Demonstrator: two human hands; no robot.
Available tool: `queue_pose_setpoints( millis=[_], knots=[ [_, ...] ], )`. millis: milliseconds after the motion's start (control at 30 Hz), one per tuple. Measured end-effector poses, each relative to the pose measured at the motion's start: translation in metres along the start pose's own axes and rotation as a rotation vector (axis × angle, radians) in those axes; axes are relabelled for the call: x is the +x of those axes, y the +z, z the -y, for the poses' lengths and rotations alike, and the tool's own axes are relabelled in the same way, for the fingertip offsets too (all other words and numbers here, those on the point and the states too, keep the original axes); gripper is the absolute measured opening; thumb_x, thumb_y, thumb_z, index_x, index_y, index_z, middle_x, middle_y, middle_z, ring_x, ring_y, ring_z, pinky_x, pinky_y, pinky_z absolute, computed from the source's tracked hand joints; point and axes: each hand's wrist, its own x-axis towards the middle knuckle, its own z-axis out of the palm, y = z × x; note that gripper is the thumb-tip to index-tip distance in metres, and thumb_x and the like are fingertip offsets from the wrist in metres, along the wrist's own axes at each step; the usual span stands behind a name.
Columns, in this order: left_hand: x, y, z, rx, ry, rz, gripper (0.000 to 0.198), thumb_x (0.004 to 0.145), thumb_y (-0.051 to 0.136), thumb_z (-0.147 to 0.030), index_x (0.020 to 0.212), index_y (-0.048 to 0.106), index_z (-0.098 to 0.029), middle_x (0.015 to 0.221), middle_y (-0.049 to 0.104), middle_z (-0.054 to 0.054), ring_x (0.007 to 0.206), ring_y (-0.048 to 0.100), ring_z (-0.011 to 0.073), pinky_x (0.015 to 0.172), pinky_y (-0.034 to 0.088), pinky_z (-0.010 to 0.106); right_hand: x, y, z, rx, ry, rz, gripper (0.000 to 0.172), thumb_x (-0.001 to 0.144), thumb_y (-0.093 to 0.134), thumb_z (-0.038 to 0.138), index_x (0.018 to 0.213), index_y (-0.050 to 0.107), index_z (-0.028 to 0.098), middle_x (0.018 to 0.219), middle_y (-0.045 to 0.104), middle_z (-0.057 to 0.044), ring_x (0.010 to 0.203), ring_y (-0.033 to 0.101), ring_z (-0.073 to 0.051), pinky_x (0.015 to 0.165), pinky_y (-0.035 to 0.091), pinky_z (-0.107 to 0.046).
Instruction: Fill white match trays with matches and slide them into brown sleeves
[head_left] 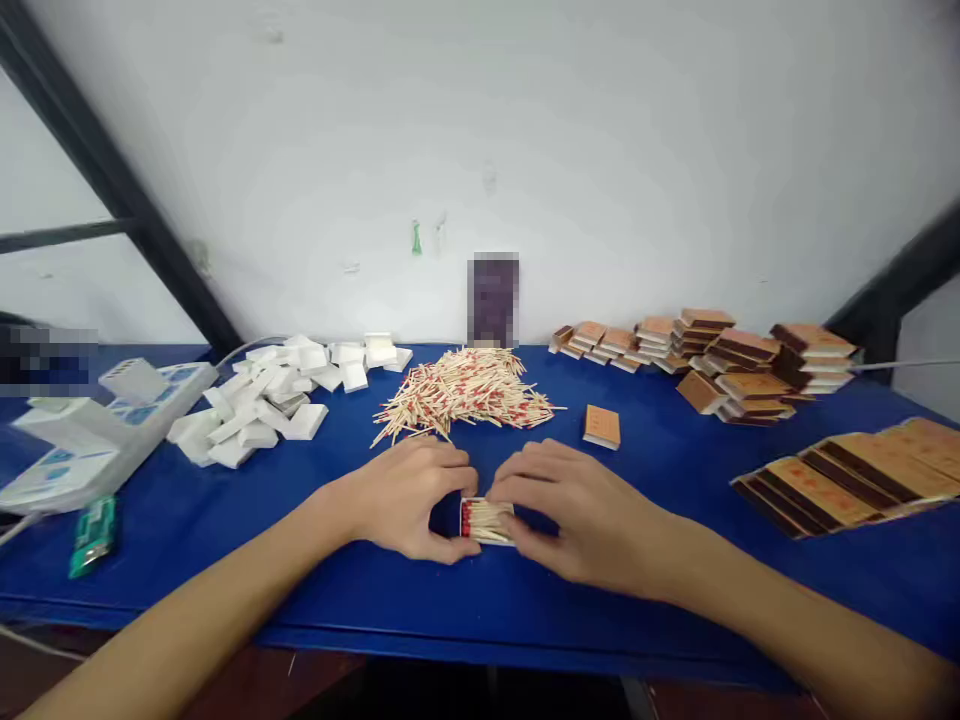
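Observation:
A small white matchbox tray (498, 541) filled with red-tipped matches lies on the blue table in front of me. My left hand (420, 500) grips its left end, thumb at the near side and index finger at the far side. From the right, my right hand (562, 510) holds the tray's other end, its fingertips over the far edge and its thumb on the match sticks. That right end is partly hidden by the fingers. Just beyond both hands spreads a heap of loose matches (465, 395).
White empty trays (274, 395) are piled at left, near a white box-like stand (150, 410) and a green packet (94, 535). One orange matchbox (601, 426) lies right of the matches. Stacked matchboxes (742, 360) and flat sleeves (855, 475) lie farther right. A wall (600, 180) stands behind.

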Motion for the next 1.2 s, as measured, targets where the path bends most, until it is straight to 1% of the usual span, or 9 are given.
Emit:
queue_pose_setpoints(
  millis=[167,333,667,767,833,900,1000,1100,1200],
  knots=[
    [0.000,-0.006,0.000,-0.048,-0.009,0.020,0.040,0.079,0.063,-0.059,0.088,0.058,-0.020,0.078,0.056,0.000,0.072,0.054,0.0176,0.069,0.038,0.030,0.000,-0.005,-0.016,-0.073,0.184,0.138,0.014,0.094,0.048,0.020,0.093,0.062,0.019,0.085,0.065,-0.003,0.078,0.059,-0.018,0.071,0.040,-0.030],
    [0.002,-0.006,0.000,-0.073,-0.016,0.033,0.035,0.087,0.056,-0.054,0.090,0.058,-0.019,0.079,0.056,0.000,0.070,0.053,0.0168,0.069,0.038,0.030,0.001,-0.004,-0.021,-0.099,0.194,0.235,0.022,0.099,0.041,0.027,0.081,0.051,0.019,0.080,0.059,-0.001,0.072,0.053,-0.016,0.069,0.037,-0.030],
    [0.000,-0.004,-0.003,-0.089,-0.040,0.015,0.025,0.089,0.053,-0.044,0.088,0.056,-0.019,0.078,0.055,0.000,0.071,0.053,0.0161,0.069,0.038,0.029,0.004,0.008,-0.017,-0.139,0.144,0.230,0.026,0.102,0.035,0.031,0.084,0.050,0.020,0.082,0.059,-0.001,0.073,0.051,-0.016,0.073,0.036,-0.031],
    [-0.001,-0.007,-0.003,-0.103,-0.033,0.022,0.030,0.088,0.055,-0.047,0.099,0.056,-0.020,0.084,0.057,0.001,0.073,0.054,0.0173,0.071,0.040,0.030,0.005,0.001,-0.018,-0.173,0.117,0.194,0.023,0.101,0.035,0.027,0.090,0.053,0.019,0.086,0.061,-0.002,0.077,0.054,-0.017,0.074,0.037,-0.031],
    [-0.001,-0.008,-0.004,-0.115,-0.019,0.003,0.041,0.082,0.061,-0.052,0.108,0.054,-0.020,0.091,0.059,0.002,0.078,0.056,0.0189,0.073,0.041,0.030,0.004,-0.009,-0.023,-0.286,0.122,0.147,0.016,0.097,0.039,0.021,0.095,0.055,0.019,0.091,0.063,-0.005,0.083,0.056,-0.019,0.076,0.038,-0.033],
    [-0.002,-0.008,-0.006,-0.118,-0.003,-0.024,0.050,0.076,0.068,-0.051,0.111,0.052,-0.020,0.097,0.059,0.003,0.083,0.057,0.0203,0.076,0.043,0.031,-0.001,-0.022,-0.034,-0.492,0.206,0.106,0.016,0.091,0.042,0.014,0.098,0.057,0.017,0.099,0.064,-0.009,0.090,0.058,-0.024,0.077,0.038,-0.036],
    [-0.001,-0.004,-0.007,-0.112,0.009,-0.060,0.039,0.077,0.068,-0.042,0.106,0.052,-0.019,0.095,0.060,0.003,0.083,0.057,0.0191,0.078,0.043,0.031,-0.015,-0.040,-0.055,-0.679,0.358,0.144,0.021,0.089,0.043,0.015,0.103,0.058,0.016,0.112,0.063,-0.013,0.093,0.061,-0.028,0.076,0.040,-0.039],
    [0.000,-0.001,-0.005,-0.098,0.000,-0.093,0.023,0.087,0.062,-0.037,0.097,0.053,-0.019,0.092,0.060,0.002,0.081,0.058,0.0176,0.078,0.043,0.030,-0.033,-0.050,-0.072,-0.592,0.516,0.306,0.026,0.087,0.045,0.020,0.109,0.057,0.018,0.110,0.064,-0.012,0.089,0.065,-0.027,0.069,0.043,-0.036],
    [0.001,0.000,-0.002,-0.102,0.015,-0.104,0.019,0.092,0.058,-0.037,0.092,0.054,-0.018,0.094,0.062,0.003,0.084,0.058,0.0171,0.081,0.043,0.030,-0.042,-0.053,-0.076,-0.428,0.604,0.394,0.034,0.085,0.047,0.024,0.117,0.055,0.020,0.116,0.061,-0.012,0.089,0.066,-0.027,0.068,0.046,-0.035]
  ],
)
